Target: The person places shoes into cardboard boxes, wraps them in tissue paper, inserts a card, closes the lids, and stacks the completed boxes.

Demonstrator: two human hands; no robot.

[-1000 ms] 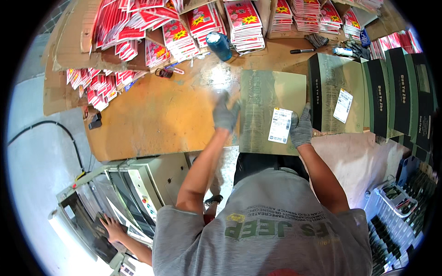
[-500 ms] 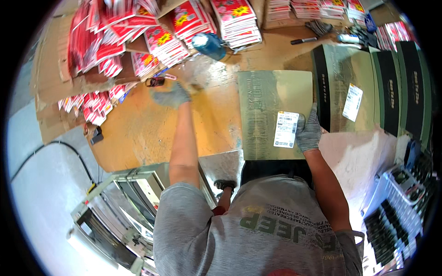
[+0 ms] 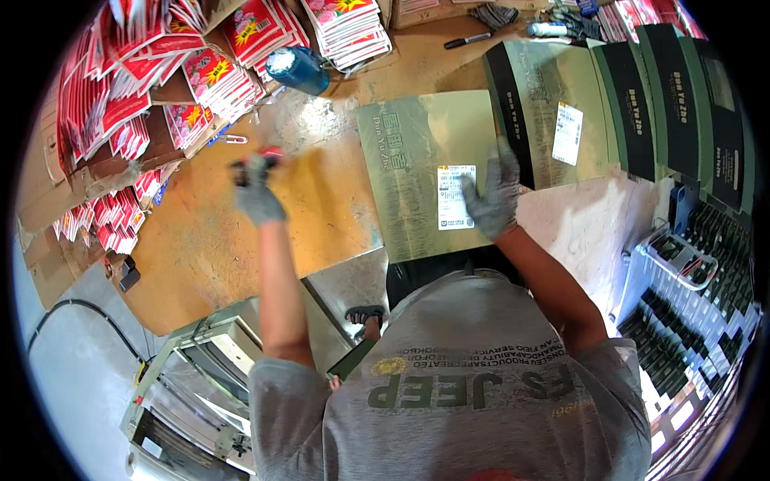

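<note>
My left hand (image 3: 262,195), in a grey glove, is raised over the wooden table. Its fingers are closed round a small red-and-black object (image 3: 271,153), blurred, whose kind I cannot make out. A flat green box (image 3: 417,188) with a white label (image 3: 455,200) lies at the table's near edge. On its right side rests my right hand (image 3: 495,196), also gloved, with the fingers spread and the palm down beside the label. Another green box (image 3: 548,88) with a black spine and a white label adjoins it to the right.
More green-and-black boxes (image 3: 679,96) stand in a row at right. Cardboard trays of red printed packets (image 3: 212,76) fill the far left. A blue bottle (image 3: 301,72), a black marker (image 3: 468,41) and a grey glove (image 3: 492,15) lie along the back. A plastic crate (image 3: 682,260) stands lower right.
My left hand has picked up the small red-and-black object from the table and drawn it nearer. The right hand stays on the green box, fingers now more spread. The whole view has shifted.
</note>
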